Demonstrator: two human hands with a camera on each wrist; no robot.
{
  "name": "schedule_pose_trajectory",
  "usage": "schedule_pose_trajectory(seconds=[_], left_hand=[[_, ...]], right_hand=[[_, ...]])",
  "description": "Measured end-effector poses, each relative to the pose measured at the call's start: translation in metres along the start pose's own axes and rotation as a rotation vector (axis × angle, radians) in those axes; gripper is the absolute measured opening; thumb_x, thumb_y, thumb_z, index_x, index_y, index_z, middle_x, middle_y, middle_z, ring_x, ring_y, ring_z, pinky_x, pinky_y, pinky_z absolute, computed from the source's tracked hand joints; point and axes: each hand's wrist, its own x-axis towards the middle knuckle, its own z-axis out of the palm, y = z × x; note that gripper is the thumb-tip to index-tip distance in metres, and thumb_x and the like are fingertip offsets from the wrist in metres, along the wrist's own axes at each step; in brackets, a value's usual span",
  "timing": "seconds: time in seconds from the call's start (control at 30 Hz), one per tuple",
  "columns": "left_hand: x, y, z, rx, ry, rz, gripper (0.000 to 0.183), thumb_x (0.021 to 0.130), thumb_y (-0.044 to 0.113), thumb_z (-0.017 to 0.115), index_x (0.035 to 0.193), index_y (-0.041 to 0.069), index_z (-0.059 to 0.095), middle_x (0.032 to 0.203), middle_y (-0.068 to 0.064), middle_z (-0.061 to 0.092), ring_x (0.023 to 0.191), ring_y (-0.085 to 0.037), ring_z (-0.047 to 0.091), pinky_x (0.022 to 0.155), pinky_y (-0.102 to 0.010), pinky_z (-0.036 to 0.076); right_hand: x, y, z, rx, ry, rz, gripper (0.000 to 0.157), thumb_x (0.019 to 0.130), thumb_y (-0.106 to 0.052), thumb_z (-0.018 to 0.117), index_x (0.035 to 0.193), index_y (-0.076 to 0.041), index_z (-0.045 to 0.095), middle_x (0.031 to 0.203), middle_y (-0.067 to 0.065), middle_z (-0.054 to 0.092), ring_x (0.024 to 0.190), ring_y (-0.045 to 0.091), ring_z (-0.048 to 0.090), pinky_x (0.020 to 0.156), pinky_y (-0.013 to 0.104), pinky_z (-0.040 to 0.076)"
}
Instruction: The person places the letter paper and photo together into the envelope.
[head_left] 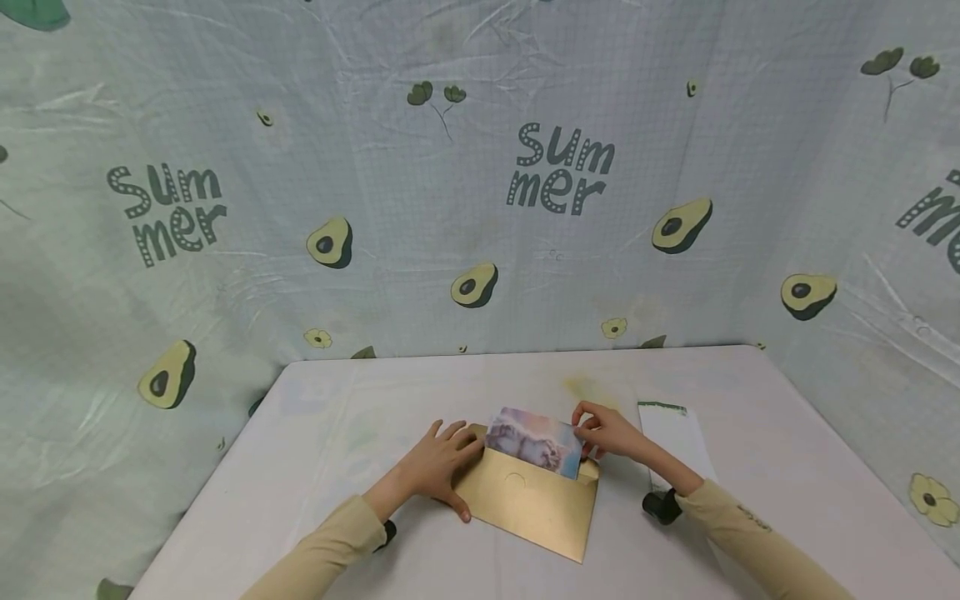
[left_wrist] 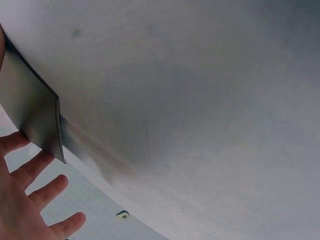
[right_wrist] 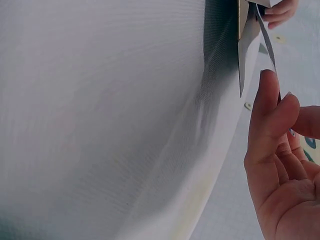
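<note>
A gold envelope [head_left: 536,508] lies slanted over the middle of the table, its flap side facing up. From its opening sticks a card [head_left: 528,442] printed in purple, pink and blue; its lower part is hidden inside. My left hand [head_left: 442,462] grips the envelope's left end, thumb at the near edge and fingers at the far one. In the left wrist view the fingers [left_wrist: 37,172] are spread beside the envelope [left_wrist: 35,110]. The right hand [head_left: 607,431] pinches the card's right upper corner between thumb and fingers, as the right wrist view also shows at the card's edge [right_wrist: 267,42].
A white sheet or pad [head_left: 678,433] with a green-edged top lies right of the envelope, partly under the right forearm. The white table [head_left: 360,417] ends at a hanging cloth [head_left: 420,192] with avocado prints. Dark wrist cameras [head_left: 662,506] sit below both wrists.
</note>
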Motion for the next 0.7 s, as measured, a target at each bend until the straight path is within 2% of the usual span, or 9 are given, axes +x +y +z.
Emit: schedule_pose_trajectory(seconds=[0.3, 0.47, 0.7], left_hand=[[-0.0009, -0.0005, 0.0018, 0.013, 0.002, -0.003, 0.109, 0.05, 0.08, 0.057, 0.136, 0.016, 0.036, 0.131, -0.007, 0.044, 0.125, -0.029, 0.037, 0.094, -0.054, 0.034], [-0.001, -0.0011, 0.0035, 0.01, 0.004, -0.002, 0.109, 0.05, 0.08, 0.056, 0.136, 0.016, 0.036, 0.131, -0.007, 0.044, 0.125, -0.03, 0.036, 0.094, -0.054, 0.034], [-0.0011, -0.0001, 0.0028, 0.039, -0.003, -0.006, 0.107, 0.05, 0.082, 0.055, 0.134, 0.018, 0.038, 0.129, -0.004, 0.045, 0.125, -0.029, 0.037, 0.095, -0.052, 0.035]], right_hand=[[-0.0007, 0.004, 0.002, -0.016, -0.059, -0.019, 0.011, 0.088, -0.014, 0.055, 0.091, -0.004, 0.053, 0.077, 0.007, 0.058, 0.058, 0.012, 0.061, 0.048, 0.028, 0.048], [-0.0015, 0.0002, 0.0034, -0.019, -0.091, -0.031, 0.014, 0.088, -0.011, 0.054, 0.1, -0.005, 0.056, 0.079, 0.009, 0.058, 0.057, 0.013, 0.061, 0.048, 0.027, 0.049], [-0.0004, -0.0035, 0.0072, -0.014, -0.176, -0.045, 0.022, 0.088, -0.007, 0.052, 0.109, -0.006, 0.059, 0.081, 0.012, 0.059, 0.057, 0.018, 0.063, 0.049, 0.027, 0.049]])
